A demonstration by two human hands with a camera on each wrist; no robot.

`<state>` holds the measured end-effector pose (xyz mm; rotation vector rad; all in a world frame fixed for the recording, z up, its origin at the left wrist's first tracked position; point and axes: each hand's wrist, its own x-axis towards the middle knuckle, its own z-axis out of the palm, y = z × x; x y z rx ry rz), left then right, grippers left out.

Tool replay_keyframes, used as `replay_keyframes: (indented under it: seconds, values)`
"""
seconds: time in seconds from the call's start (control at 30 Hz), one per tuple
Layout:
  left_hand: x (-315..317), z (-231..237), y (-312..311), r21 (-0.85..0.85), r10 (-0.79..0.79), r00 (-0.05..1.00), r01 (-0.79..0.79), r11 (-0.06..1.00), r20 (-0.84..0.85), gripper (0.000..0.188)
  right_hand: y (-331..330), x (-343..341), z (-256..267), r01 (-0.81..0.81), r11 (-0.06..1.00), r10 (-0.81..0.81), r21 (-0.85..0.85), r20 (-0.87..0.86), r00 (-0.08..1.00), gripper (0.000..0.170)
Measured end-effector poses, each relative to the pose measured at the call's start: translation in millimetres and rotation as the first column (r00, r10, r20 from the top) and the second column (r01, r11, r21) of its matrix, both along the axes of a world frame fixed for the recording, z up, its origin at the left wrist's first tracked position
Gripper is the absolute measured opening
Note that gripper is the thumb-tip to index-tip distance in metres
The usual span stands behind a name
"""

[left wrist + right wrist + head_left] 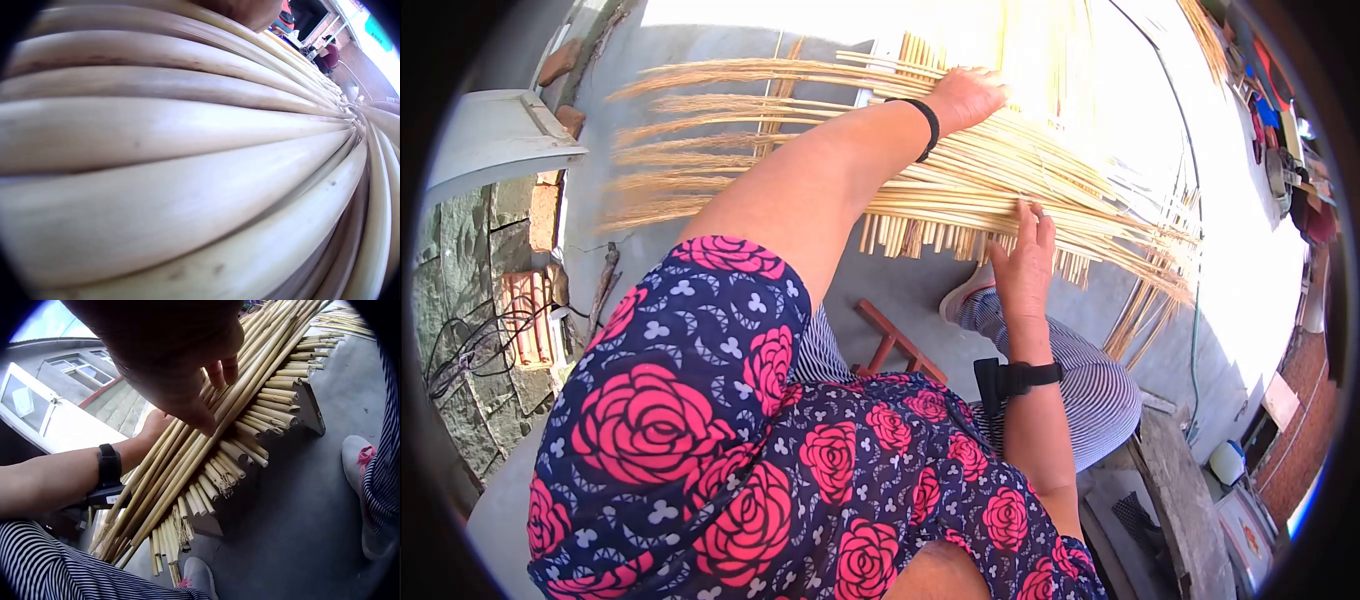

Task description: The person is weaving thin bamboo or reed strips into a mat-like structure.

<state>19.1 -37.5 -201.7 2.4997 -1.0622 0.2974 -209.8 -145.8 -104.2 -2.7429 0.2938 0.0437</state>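
Note:
A broad layer of pale straw-coloured stalks [960,170] with brushy tips [665,160] lies across the work area. My left hand [968,97], a black band round its wrist, rests on the far part of the layer. In the right wrist view the left hand [154,427] shows at the far edge of the stalks [187,456]. Long smooth stalks [162,187] fill the left wrist view. Over the near side is my right hand [1028,265], fingers extended and fingertips right at the stalks. From below, its thumb and fingers [203,419] appear spread apart, the fingertips overlapping the top stalks.
Short cut stalk ends [240,450] stick out beneath the layer, towards the person. A red-brown wooden frame [900,340] stands on the grey floor between striped trouser legs [1080,400]. A thin cord [1195,300] runs down the right. A weathered wooden plank [1180,500] is at lower right.

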Motion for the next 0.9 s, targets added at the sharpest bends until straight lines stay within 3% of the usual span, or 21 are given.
replay_keyframes:
  seconds: [0.07,0.1,0.3,0.4,0.43,0.53,0.57,0.67,0.7,0.83,0.9]
  values:
    - [0,2,2,-0.017,-0.008,1.000,0.007,1.000,-0.006,0.008,3,3,0,-0.111,0.941,0.079,-0.321,-0.109,0.991,0.064]
    - [1,1,2,-0.042,-0.016,1.000,0.016,0.999,-0.001,0.007,1,5,-5,-0.156,0.905,0.116,-0.397,-0.121,0.986,0.057]
    - [3,0,2,-0.075,-0.034,0.999,0.036,0.997,0.033,0.009,-15,23,-25,-0.307,0.817,0.321,-0.489,-0.057,0.945,0.045]
    - [4,0,0,-0.074,-0.039,0.999,0.040,0.996,0.015,0.010,-26,34,-27,-0.408,0.838,0.421,-0.361,-0.048,0.906,0.044]
    - [4,-1,0,-0.070,-0.039,0.999,0.039,0.997,0.007,0.011,-30,38,-23,-0.460,0.791,0.502,-0.404,0.000,0.865,0.046]
    - [4,-1,2,-0.091,-0.045,0.999,0.044,0.995,-0.012,0.012,-33,49,-2,-0.586,0.757,0.579,-0.289,-0.119,0.806,0.048]
    - [5,0,1,-0.104,-0.052,0.999,0.050,0.993,-0.015,0.012,-32,52,3,-0.609,0.718,0.607,-0.337,-0.126,0.785,0.047]
    - [6,2,-1,-0.096,-0.054,0.997,0.049,0.994,-0.050,0.013,-27,54,4,-0.606,0.741,0.577,-0.288,-0.188,0.795,0.045]
    - [3,0,-1,-0.098,-0.051,0.998,0.047,0.994,-0.035,0.012,-25,52,-1,-0.584,0.755,0.587,-0.299,-0.087,0.805,0.044]
    - [3,1,-2,-0.114,-0.059,0.998,0.059,0.992,-0.004,0.010,-33,49,-7,-0.582,0.796,0.593,-0.168,0.027,0.804,0.040]
    - [3,3,-1,-0.113,-0.046,0.999,0.045,0.993,-0.005,0.010,-35,52,-7,-0.594,0.790,0.602,-0.152,0.003,0.799,0.039]
